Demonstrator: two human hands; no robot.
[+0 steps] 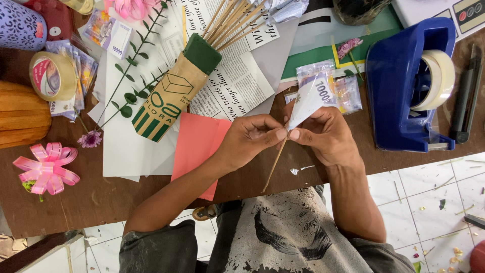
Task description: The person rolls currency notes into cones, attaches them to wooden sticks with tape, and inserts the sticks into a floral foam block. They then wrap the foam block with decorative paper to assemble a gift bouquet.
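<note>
Left hand [251, 136]: fingers closing on the thin wooden skewer [275, 164], pinching it just below the folded paper.
Right hand [323, 134]: gripping the folded, plastic-sleeved banknote cone [311, 99] at its lower tip.
Skewer and cone: being held together between both hands, above the brown wooden surface [86, 197].
Nearby: blue tape dispenser [399, 86] sitting right; salmon paper sheet [197, 144] lying left.

Tape dispenser [404, 86] sits on the table [91, 197] right of the hands; tape roll [52, 76] and ribbon bow [46, 168] lie well left; skewers [230, 20] lie beyond them.
</note>
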